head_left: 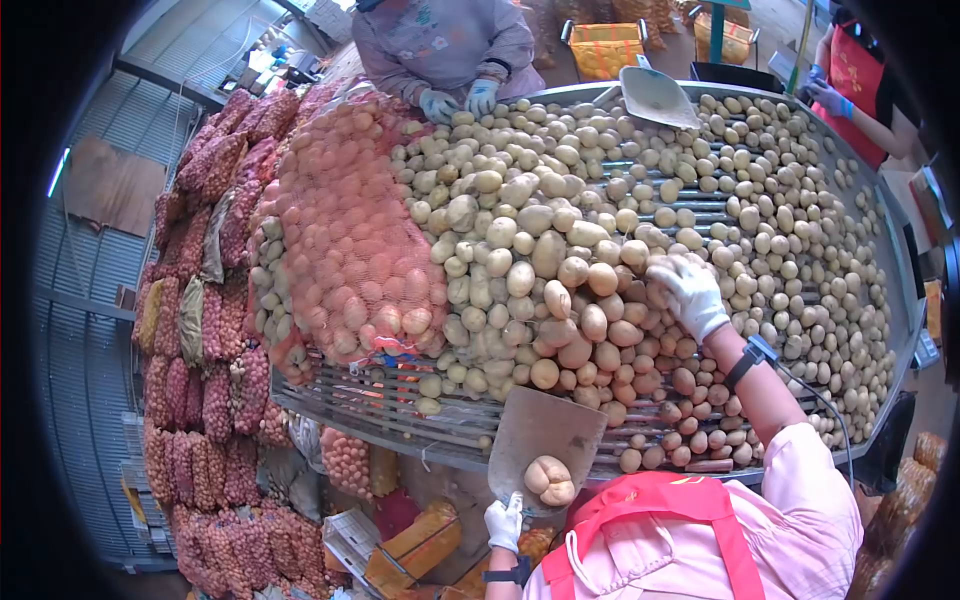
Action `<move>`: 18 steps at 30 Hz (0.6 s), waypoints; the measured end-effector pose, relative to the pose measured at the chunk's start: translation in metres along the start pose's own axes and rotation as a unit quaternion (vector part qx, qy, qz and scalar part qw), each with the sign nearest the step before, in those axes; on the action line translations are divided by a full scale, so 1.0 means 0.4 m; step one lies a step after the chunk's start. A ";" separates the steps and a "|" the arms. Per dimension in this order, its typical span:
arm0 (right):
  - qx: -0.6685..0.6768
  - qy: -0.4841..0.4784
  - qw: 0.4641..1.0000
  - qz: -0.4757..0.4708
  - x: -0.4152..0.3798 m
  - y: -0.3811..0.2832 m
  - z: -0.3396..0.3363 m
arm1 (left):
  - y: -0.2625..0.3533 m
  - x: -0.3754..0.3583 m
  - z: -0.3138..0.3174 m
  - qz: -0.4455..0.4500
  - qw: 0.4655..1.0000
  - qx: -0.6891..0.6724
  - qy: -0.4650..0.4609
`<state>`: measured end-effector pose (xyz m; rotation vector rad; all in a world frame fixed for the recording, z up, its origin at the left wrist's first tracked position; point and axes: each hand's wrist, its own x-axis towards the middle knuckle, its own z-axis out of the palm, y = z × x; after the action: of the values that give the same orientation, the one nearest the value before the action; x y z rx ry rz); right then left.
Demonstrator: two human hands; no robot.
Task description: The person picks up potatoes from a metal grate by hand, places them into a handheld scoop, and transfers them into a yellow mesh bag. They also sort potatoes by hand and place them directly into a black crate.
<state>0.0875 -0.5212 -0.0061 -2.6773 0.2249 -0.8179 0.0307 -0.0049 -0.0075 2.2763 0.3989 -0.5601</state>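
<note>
Left hand: the white-gloved left hand [504, 522] was closed around the handle of a metal scoop [545, 432], low in the view, just off the near edge of the table.
Scoop: it was held with its blade up and carried one lumpy potato [551, 480] near the handle end.
Right hand: the white-gloved right hand [688, 292] lay on the potato pile [560, 290], fingers spread and curled down over the potatoes; whether it gripped one could not be told.
Sorting table: a slatted metal sorting table [400, 410] bore the pile, densest in the middle.
Mesh sack: an orange mesh sack of potatoes [350, 240] lay on the table's left part, touching the pile.
Co-workers: a person's blue-gloved hands [458, 100] rested at the far edge; a second scoop [655, 97] lay nearby.
Stack: filled red net bags [205, 300] were piled left of the table.
</note>
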 end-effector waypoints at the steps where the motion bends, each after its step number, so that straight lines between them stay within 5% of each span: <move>1: -0.010 0.032 0.999 0.017 -0.015 0.045 0.023 | -0.060 0.025 0.005 0.017 1.000 0.012 0.005; 2: -0.088 -0.003 0.988 0.125 -0.053 0.100 0.052 | -0.121 0.052 0.008 0.036 0.999 0.024 0.010; 3: 0.043 -0.056 0.956 0.285 -0.023 0.091 -0.007 | -0.148 0.067 0.010 0.055 0.998 0.036 0.015; 5: -0.037 -0.043 0.957 0.285 -0.055 0.162 -0.026 | -0.090 0.040 0.007 0.049 0.998 0.035 0.017; 9: -0.033 -0.015 0.989 0.140 -0.017 0.011 -0.130 | -0.073 0.024 0.016 0.062 0.996 0.062 0.036; 11: 0.012 -0.152 0.984 0.097 -0.049 -0.028 -0.058 | -0.073 0.025 0.018 0.065 0.996 0.039 0.034; 13: -0.066 -0.089 0.993 -0.033 -0.123 -0.052 0.040 | -0.043 0.015 0.008 0.051 0.995 0.074 0.036; 18: -0.076 -0.128 0.988 -0.039 -0.111 -0.013 0.095 | -0.046 0.015 0.003 0.058 0.994 0.091 0.019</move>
<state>0.0726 -0.4954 -0.0568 -2.9155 0.1260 -0.4872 0.0275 0.0071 -0.0223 2.4697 0.2409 -0.5117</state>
